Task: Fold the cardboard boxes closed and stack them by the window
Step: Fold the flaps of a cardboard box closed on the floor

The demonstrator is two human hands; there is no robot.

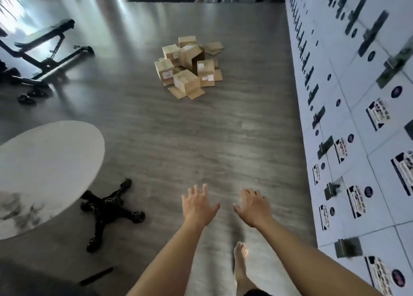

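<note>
Both hands [225,205] spread, empty; boxes [188,66] heaped ahead.

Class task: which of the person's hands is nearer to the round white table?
Left. The left hand hangs just right of the round white table; the right hand is farther right, toward the wall.

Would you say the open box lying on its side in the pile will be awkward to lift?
Probably light: the open box shows a dark, seemingly empty mouth. Its sides may flex with the flaps unfolded. It leans on other boxes, so pulling it out could shift them.
</note>
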